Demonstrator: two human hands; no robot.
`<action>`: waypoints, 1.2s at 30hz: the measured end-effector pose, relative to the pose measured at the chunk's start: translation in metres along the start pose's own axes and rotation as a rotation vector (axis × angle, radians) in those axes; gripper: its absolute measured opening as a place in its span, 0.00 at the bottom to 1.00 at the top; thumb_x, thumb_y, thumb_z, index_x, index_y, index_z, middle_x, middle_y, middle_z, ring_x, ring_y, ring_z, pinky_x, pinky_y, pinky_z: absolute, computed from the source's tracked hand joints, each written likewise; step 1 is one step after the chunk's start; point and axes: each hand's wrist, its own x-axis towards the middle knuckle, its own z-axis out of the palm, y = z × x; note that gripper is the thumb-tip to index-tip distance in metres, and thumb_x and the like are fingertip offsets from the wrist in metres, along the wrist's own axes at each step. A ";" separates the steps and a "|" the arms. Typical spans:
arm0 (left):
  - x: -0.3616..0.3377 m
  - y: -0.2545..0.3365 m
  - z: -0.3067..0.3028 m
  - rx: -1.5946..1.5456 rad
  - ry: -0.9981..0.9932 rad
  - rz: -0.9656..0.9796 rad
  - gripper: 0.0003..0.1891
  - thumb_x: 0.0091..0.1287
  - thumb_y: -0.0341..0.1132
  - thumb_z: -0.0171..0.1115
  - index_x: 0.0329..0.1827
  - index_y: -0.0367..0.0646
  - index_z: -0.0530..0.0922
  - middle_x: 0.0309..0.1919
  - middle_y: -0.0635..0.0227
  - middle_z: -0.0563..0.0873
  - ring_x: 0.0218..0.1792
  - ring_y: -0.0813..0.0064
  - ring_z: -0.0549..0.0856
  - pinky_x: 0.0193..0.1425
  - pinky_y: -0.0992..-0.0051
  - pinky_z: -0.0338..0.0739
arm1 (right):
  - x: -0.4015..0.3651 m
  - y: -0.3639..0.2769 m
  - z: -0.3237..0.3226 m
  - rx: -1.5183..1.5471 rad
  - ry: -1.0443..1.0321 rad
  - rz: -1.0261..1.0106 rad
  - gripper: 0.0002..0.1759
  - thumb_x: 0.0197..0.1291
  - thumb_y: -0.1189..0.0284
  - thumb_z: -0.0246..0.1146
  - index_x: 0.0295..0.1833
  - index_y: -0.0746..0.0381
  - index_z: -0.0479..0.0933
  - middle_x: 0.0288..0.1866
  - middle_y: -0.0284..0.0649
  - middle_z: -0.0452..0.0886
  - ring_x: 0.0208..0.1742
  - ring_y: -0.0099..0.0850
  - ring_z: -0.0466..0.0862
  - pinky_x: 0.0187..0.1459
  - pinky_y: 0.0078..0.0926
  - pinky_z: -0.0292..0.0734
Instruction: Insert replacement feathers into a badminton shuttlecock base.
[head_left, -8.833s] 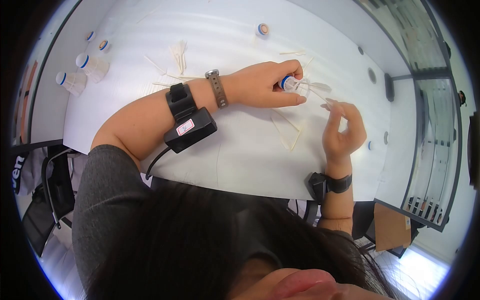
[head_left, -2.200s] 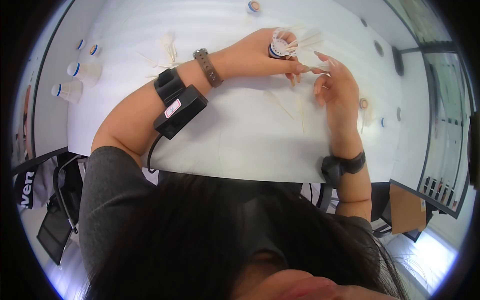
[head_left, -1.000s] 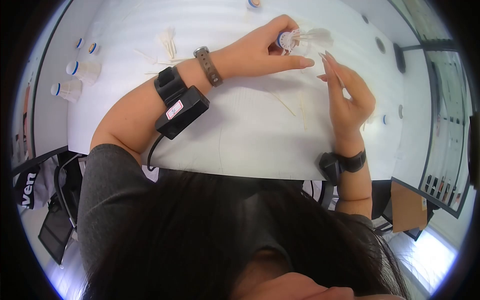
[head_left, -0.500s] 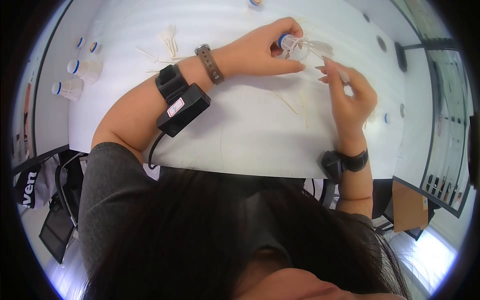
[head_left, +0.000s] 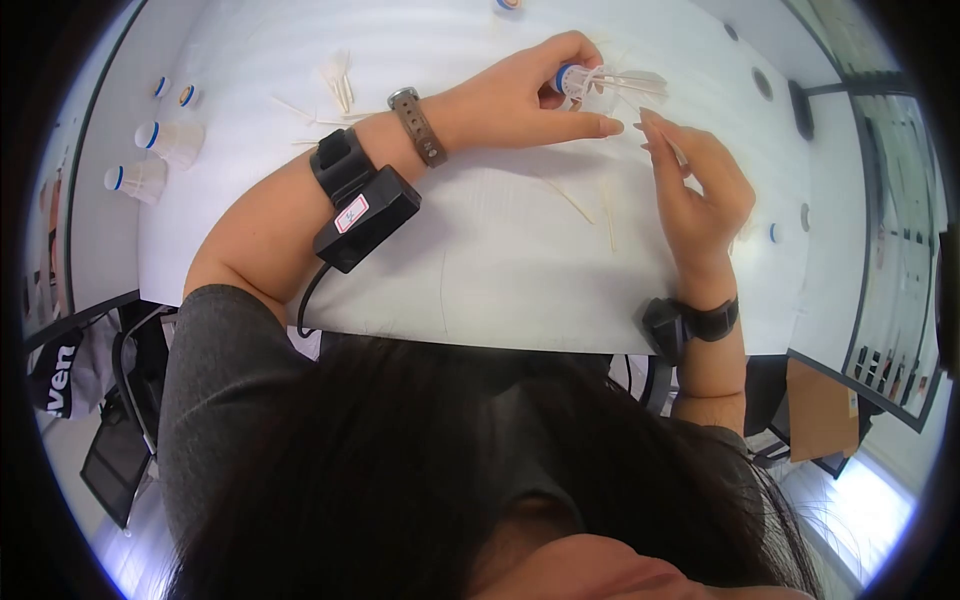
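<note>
So, dark hair [head_left: 400,450] fills bottom centre; grey sleeve [head_left: 230,370] lower left. Black box [head_left: 367,220] strapped on forearm, left of centre. Table [head_left: 480,270] spans the middle, loose feathers [head_left: 572,203] on it right of centre. Right hand [head_left: 708,180], upper right: thumb and fingertips pinched on a thin feather [head_left: 682,157], mostly hidden. Left hand [head_left: 515,105], upper centre, watch [head_left: 417,125] at wrist: fingers closed round the shuttlecock [head_left: 580,80], thumb stuck out just beside the right fingertips. Shuttlecock sits upper right of centre, tipped over, blue band left, shafts pointing right. Farther, upper left: two other shuttlecocks [head_left: 172,142], two blue-rimmed corks [head_left: 187,96], feather pile [head_left: 341,80]. Another cork [head_left: 509,5] cut by top edge.
</note>
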 end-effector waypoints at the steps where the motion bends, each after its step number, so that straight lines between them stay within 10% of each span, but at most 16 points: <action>1: -0.001 0.000 0.000 0.002 0.002 0.017 0.25 0.63 0.44 0.75 0.55 0.46 0.71 0.34 0.80 0.76 0.29 0.91 0.68 0.33 0.85 0.64 | 0.000 -0.001 -0.001 0.010 -0.011 0.025 0.07 0.58 0.80 0.71 0.43 0.63 0.87 0.33 0.36 0.89 0.28 0.23 0.83 0.23 0.17 0.66; 19: -0.002 -0.003 0.000 0.011 -0.021 0.021 0.25 0.60 0.42 0.75 0.54 0.49 0.70 0.34 0.80 0.74 0.28 0.89 0.64 0.33 0.84 0.61 | -0.003 0.003 0.002 0.142 -0.055 0.229 0.05 0.61 0.77 0.69 0.42 0.62 0.88 0.34 0.34 0.89 0.30 0.18 0.82 0.25 0.15 0.67; 27: -0.002 -0.003 -0.003 0.020 -0.089 0.017 0.25 0.61 0.40 0.74 0.56 0.48 0.70 0.38 0.78 0.75 0.31 0.88 0.67 0.34 0.84 0.63 | -0.007 0.000 0.011 0.495 -0.106 0.631 0.09 0.62 0.71 0.71 0.41 0.67 0.87 0.32 0.36 0.88 0.28 0.19 0.83 0.30 0.13 0.72; 36: 0.000 -0.003 -0.002 0.032 -0.111 0.030 0.24 0.61 0.40 0.74 0.56 0.48 0.70 0.38 0.78 0.76 0.33 0.88 0.68 0.36 0.84 0.64 | -0.007 -0.001 0.010 0.302 -0.114 0.528 0.11 0.59 0.68 0.74 0.36 0.66 0.88 0.26 0.33 0.85 0.25 0.16 0.79 0.27 0.12 0.67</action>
